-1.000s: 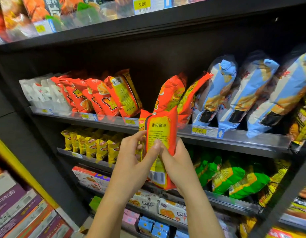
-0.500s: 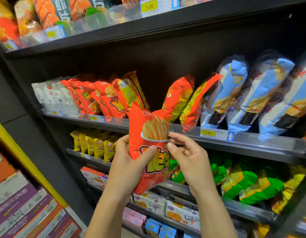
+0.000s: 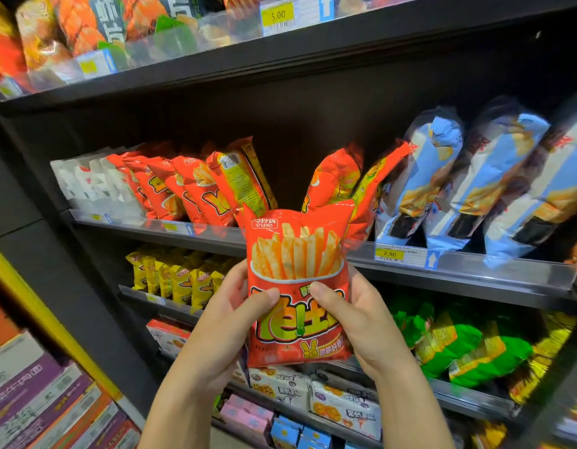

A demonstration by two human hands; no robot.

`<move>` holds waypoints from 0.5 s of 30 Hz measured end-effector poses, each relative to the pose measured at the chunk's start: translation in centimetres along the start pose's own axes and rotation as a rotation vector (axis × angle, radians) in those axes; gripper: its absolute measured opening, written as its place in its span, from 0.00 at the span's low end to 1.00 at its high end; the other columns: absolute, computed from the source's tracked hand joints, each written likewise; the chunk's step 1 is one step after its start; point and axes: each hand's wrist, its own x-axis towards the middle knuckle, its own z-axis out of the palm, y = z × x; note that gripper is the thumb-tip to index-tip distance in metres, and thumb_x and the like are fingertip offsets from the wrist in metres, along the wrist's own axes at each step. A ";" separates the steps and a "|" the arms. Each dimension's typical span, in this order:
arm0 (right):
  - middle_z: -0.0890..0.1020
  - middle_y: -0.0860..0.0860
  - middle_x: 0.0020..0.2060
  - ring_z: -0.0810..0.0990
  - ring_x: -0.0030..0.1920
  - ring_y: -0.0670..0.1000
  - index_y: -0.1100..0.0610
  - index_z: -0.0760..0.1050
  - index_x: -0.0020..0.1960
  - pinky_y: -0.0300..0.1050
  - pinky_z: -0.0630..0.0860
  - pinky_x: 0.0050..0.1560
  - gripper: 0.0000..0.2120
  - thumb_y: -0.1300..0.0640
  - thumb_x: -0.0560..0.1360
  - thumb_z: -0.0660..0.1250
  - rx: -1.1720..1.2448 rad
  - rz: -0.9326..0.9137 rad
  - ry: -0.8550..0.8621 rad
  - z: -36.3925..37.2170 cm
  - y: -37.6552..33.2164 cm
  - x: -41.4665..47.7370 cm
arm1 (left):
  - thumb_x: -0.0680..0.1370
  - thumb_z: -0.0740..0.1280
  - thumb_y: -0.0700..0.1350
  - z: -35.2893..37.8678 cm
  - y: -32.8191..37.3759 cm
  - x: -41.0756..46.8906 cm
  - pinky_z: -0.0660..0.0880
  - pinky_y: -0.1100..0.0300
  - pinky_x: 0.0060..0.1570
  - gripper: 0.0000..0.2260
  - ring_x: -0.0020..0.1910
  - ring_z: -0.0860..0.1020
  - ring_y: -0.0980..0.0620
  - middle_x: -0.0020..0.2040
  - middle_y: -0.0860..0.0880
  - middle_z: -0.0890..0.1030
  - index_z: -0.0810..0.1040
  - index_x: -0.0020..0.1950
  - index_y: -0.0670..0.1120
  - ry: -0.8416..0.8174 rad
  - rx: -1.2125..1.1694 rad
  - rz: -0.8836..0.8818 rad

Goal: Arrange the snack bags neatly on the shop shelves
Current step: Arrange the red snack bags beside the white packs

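An orange-red fries snack bag (image 3: pixel 297 254) is held upright in front of the shelves, its front with the fries picture facing me. My left hand (image 3: pixel 225 322) grips its left edge, thumb across the front. My right hand (image 3: pixel 361 319) grips the right edge the same way. Behind it, on the middle shelf (image 3: pixel 475 270), matching orange-red bags (image 3: pixel 190 189) lean in a row at the left, and two more (image 3: pixel 342 176) lean at the right. A dark gap lies between these two groups, straight behind the held bag.
Light blue chip bags (image 3: pixel 475 176) stand right of the orange ones, white bags (image 3: pixel 86 183) at the far left. Yellow bags (image 3: pixel 174 277) and green bags (image 3: pixel 458 348) fill the shelf below. Boxes sit lower down. A top shelf (image 3: pixel 280 53) overhangs above. Stacked cartons (image 3: pixel 38 400) are at the lower left.
The bag has been turned round in my hands: a second ago its yellow back label faced me, now its front does. Both hands moved to grip its two sides.
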 end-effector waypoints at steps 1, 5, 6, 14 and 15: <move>0.86 0.55 0.61 0.86 0.61 0.58 0.52 0.75 0.70 0.61 0.81 0.63 0.28 0.50 0.73 0.78 -0.001 -0.015 0.002 -0.1 0.1 0.0 | 0.76 0.75 0.43 -0.1 0.0 -0.1 0.85 0.52 0.52 0.25 0.61 0.85 0.42 0.63 0.44 0.85 0.76 0.72 0.49 -0.003 0.024 0.019; 0.86 0.55 0.61 0.86 0.61 0.57 0.53 0.75 0.70 0.52 0.83 0.59 0.25 0.58 0.74 0.74 -0.020 -0.077 -0.033 -0.4 -0.1 0.1 | 0.76 0.73 0.40 -0.2 0.0 -0.1 0.84 0.57 0.49 0.23 0.60 0.86 0.45 0.62 0.45 0.86 0.77 0.71 0.48 -0.004 0.062 0.069; 0.86 0.55 0.61 0.85 0.62 0.57 0.53 0.75 0.71 0.52 0.82 0.59 0.25 0.59 0.74 0.74 -0.032 -0.082 -0.037 -0.4 -0.1 0.1 | 0.76 0.72 0.40 -0.2 -0.1 -0.1 0.84 0.58 0.49 0.23 0.60 0.86 0.45 0.62 0.45 0.86 0.77 0.71 0.48 -0.006 0.065 0.073; 0.88 0.54 0.58 0.87 0.57 0.58 0.49 0.76 0.69 0.64 0.81 0.62 0.40 0.34 0.63 0.82 -0.070 0.086 0.050 0.1 -0.5 0.2 | 0.77 0.72 0.48 0.2 0.1 0.3 0.85 0.46 0.53 0.19 0.56 0.87 0.40 0.59 0.42 0.87 0.79 0.68 0.48 0.060 0.019 -0.030; 0.88 0.54 0.57 0.88 0.56 0.58 0.50 0.78 0.68 0.65 0.81 0.63 0.39 0.32 0.63 0.81 -0.065 0.115 0.069 0.4 -0.6 0.3 | 0.78 0.72 0.49 0.4 0.1 0.4 0.84 0.43 0.54 0.19 0.56 0.87 0.38 0.58 0.41 0.87 0.79 0.67 0.47 0.073 -0.016 -0.061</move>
